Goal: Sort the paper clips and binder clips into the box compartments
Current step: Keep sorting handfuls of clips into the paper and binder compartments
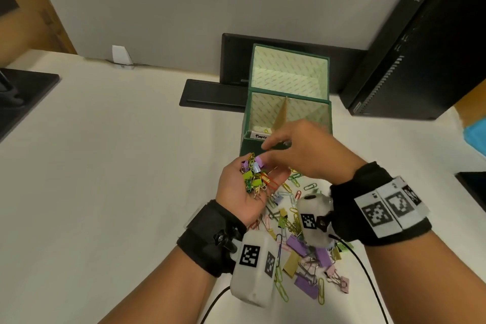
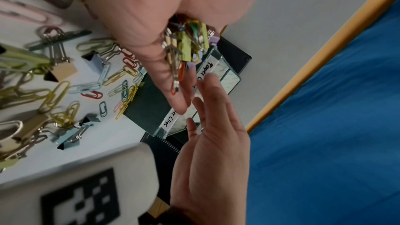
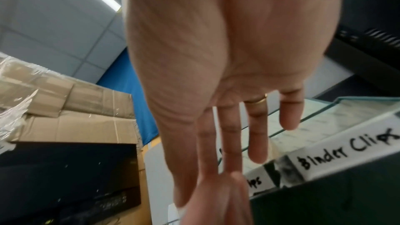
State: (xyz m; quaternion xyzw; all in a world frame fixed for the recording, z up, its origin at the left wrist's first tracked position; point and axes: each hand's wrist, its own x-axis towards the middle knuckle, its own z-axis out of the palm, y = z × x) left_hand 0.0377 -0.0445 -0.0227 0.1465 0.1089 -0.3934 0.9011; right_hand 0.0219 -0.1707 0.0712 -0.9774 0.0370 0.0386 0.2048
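My left hand (image 1: 247,187) is turned palm up just in front of the green box (image 1: 286,113), cupped round a handful of mixed clips (image 1: 253,176); the left wrist view shows the bunch of clips (image 2: 186,47) in that hand (image 2: 164,74). My right hand (image 1: 297,150) hovers over it with straight fingers (image 3: 255,134) that hold nothing; its fingertips are close to a purple binder clip (image 1: 259,159) on top of the handful. A cardboard divider (image 1: 281,116) splits the box. Its front rim carries the labels "Paper" (image 1: 259,136) and "Binder Clips" (image 3: 346,150). A loose pile of clips (image 1: 302,244) lies on the white table under my wrists.
A black computer tower (image 1: 420,47) stands right of the box, and a flat black base (image 1: 213,93) lies behind and left of it. Another black object (image 1: 23,89) sits at the left table edge. A black cable (image 1: 368,271) trails from my right wrist.
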